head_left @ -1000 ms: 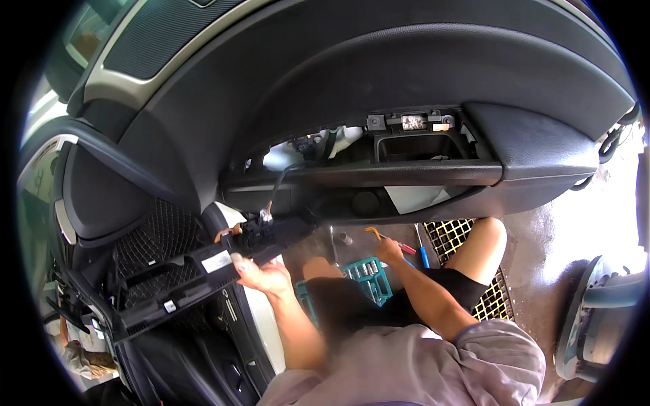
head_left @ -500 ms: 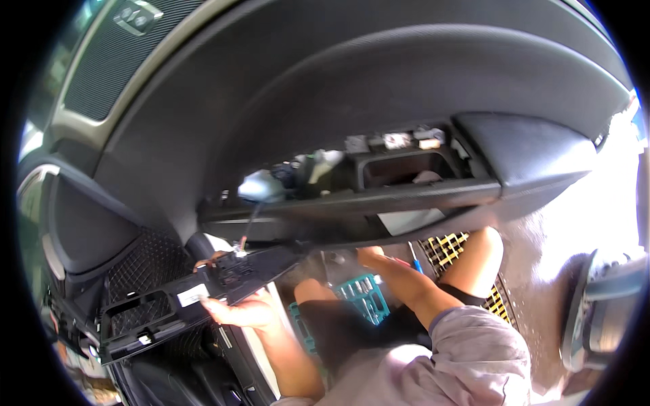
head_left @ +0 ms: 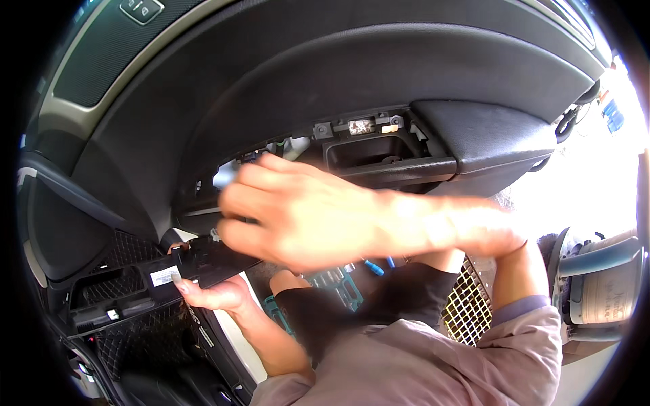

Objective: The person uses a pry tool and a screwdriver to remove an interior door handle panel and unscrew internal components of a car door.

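Observation:
My left hand [head_left: 215,296] grips a long black door trim panel [head_left: 215,269] from its near edge, thumb on top beside a white label. The panel is tilted, with an oblong opening toward its left end. My right hand [head_left: 284,210], partly blurred, reaches across in front of the car door panel [head_left: 325,81]. Its fingers are curled inward, above the trim panel's right end, and anything inside them is hidden. Behind that hand, the door's exposed recess shows a pale blue part [head_left: 225,174] and a black pocket [head_left: 369,151].
A padded armrest [head_left: 487,135] juts out at the recess's right. Below, a teal socket case [head_left: 350,296] and blue-handled tools [head_left: 374,268] lie by my knees. A yellow grid [head_left: 467,298] and a cream drum-shaped object [head_left: 604,277] are at right.
My right hand has come up and left from beside the socket case to the door recess. My left hand still holds the trim panel. The whole view has shifted somewhat.

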`<control>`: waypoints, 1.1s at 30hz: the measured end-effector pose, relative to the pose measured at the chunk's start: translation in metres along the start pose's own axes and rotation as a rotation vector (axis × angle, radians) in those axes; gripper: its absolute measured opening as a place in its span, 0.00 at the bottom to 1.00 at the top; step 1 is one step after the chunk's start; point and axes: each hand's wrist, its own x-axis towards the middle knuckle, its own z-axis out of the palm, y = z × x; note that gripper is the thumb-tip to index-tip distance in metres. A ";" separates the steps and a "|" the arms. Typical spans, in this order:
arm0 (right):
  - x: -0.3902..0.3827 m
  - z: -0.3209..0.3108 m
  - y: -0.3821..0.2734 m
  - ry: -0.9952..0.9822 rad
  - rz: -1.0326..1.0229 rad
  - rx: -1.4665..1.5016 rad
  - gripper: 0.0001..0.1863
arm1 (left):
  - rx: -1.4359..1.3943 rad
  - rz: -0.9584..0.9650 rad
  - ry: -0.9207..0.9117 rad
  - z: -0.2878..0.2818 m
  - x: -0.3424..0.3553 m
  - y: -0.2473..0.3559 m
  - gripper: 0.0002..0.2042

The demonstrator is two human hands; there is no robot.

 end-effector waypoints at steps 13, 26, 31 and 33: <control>0.039 0.020 0.029 -0.327 0.073 0.267 0.06 | -0.187 -0.177 0.235 0.046 -0.014 0.019 0.38; 0.053 0.030 0.054 -0.439 -0.152 0.321 0.09 | -0.163 -0.118 0.381 0.041 -0.020 0.002 0.33; 0.054 0.043 0.053 -0.205 -0.266 0.254 0.09 | -0.072 0.147 0.461 0.048 -0.015 -0.010 0.36; 0.056 0.047 0.057 -0.166 -0.292 0.250 0.08 | -0.029 0.180 0.440 0.043 -0.012 -0.013 0.36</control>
